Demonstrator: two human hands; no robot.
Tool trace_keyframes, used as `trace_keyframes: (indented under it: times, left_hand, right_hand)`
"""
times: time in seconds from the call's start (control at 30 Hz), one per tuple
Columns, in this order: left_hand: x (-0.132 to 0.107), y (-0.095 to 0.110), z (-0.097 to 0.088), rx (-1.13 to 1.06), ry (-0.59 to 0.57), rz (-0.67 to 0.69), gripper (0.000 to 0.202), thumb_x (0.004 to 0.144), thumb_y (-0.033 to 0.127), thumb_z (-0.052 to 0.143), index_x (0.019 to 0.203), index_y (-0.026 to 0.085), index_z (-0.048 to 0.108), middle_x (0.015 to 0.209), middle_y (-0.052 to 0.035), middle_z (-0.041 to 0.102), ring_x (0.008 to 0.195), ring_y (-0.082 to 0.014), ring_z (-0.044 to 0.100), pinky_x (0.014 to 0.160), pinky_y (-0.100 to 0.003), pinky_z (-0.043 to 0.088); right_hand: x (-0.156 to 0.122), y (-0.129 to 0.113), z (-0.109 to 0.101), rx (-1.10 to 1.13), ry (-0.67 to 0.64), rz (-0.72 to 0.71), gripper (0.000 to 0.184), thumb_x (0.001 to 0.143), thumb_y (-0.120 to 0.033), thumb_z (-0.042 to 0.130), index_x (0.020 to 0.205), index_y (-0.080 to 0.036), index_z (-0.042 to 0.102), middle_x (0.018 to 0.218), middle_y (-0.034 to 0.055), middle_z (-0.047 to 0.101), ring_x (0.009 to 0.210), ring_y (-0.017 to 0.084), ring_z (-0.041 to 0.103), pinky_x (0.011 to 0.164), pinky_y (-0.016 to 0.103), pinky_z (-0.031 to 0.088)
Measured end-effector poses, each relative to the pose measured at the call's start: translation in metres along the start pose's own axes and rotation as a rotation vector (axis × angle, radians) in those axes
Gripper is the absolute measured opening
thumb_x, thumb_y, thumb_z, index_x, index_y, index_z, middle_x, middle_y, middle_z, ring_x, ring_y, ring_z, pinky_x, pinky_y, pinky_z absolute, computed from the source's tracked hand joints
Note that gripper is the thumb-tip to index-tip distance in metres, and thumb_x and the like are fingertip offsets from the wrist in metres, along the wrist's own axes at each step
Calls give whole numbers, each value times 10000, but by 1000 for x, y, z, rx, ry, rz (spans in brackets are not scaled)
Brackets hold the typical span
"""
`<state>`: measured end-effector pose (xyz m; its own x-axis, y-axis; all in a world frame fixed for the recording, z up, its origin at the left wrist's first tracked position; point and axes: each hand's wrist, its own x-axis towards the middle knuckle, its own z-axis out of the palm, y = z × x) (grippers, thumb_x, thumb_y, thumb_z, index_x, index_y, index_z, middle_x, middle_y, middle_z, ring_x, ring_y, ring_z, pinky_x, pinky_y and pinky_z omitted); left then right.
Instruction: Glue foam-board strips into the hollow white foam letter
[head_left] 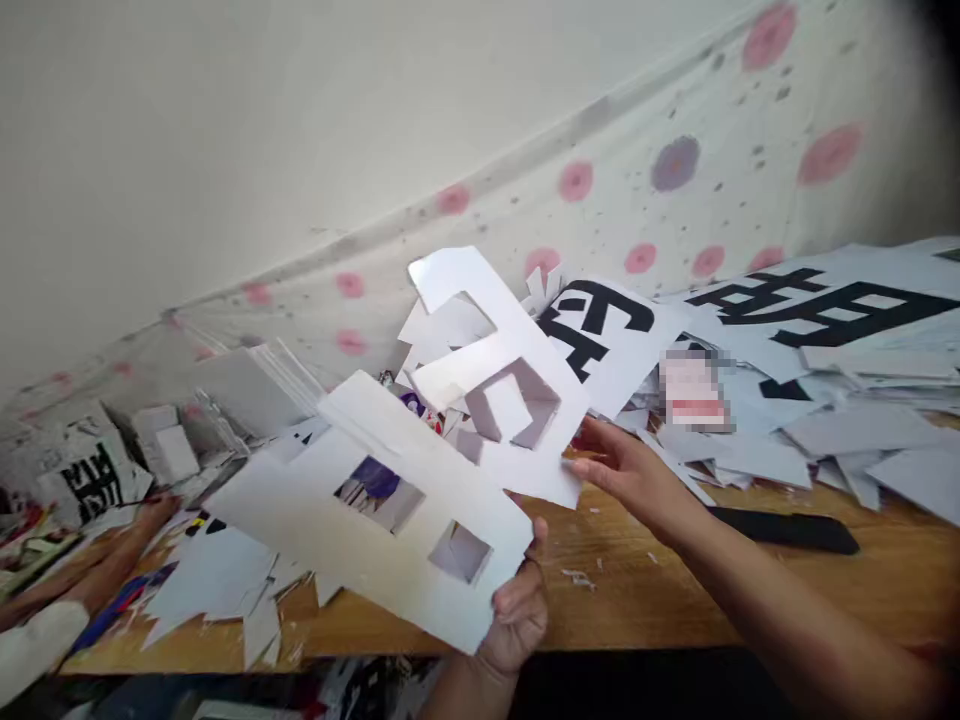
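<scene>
My left hand (516,612) grips the lower right corner of a white board (300,500) with two square openings cut through it. The board is tilted up above the table. Just beyond it, my right hand (621,462) holds the lower right edge of a second white cut-out board (536,410), its thumb and fingers closed at the edge. That piece has a hooked upper arm and an angular opening. The two boards overlap in view; whether they touch I cannot tell. White sheets with bold black characters (600,320) lie behind my right hand.
White offcuts (862,430) cover the right of the wooden table (637,600). A long black strip (787,530) lies near my right forearm. At the left, another person's hand (154,515) rests among papers. A flower-patterned sheet (675,200) lines the wall.
</scene>
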<state>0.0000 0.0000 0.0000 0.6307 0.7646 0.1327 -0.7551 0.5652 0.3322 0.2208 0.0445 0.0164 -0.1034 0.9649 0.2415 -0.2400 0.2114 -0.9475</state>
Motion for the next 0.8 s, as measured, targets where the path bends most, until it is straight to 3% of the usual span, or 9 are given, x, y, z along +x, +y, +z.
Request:
trace_keyframes:
  times: [0.13,0.37,0.57,0.67,0.73,0.8]
  left_hand:
    - [-9,-9,-6,-7,38,-13,400,1047,302,353,1158,152,706,1198,-199,700,552,-4,597,455,-40,400]
    - [-18,-21,-8,-71,58,-68,350,1028,286,418,1123,145,724,1204,-200,695,543,2,572,466,-38,396]
    - [-24,-18,-14,28,76,-109,314,958,391,554,1092,172,734,1209,-203,697,537,-15,567,450,-71,383]
    - [-23,-11,-22,277,210,-71,377,797,472,737,1016,166,754,1074,-198,748,543,-104,621,453,-169,438]
    - [-22,-1,-28,426,357,27,389,668,446,840,915,156,765,895,-159,777,560,-186,665,474,-241,490]
    - [-22,15,-32,472,458,129,308,634,380,865,832,170,759,745,-90,766,626,-234,703,549,-288,552]
  right_hand:
    - [8,7,4,152,2,13,476,799,-533,725,1170,-241,663,1268,69,670,1170,282,587,1005,421,432]
    - [6,17,4,441,135,162,547,713,-536,798,1130,-206,667,1191,95,718,1020,271,668,783,346,527]
    - [4,12,11,620,239,161,514,608,-464,867,1021,-212,692,1070,43,765,953,271,702,818,380,567]
    - [2,9,16,637,310,146,492,632,-454,850,1040,-228,693,949,6,782,854,239,720,783,360,584]
    - [0,4,17,654,378,134,458,634,-423,854,1015,-220,700,918,1,783,814,219,724,763,334,593]
    - [-3,-2,18,675,439,143,441,625,-406,862,987,-207,706,926,16,783,825,225,729,765,335,602]
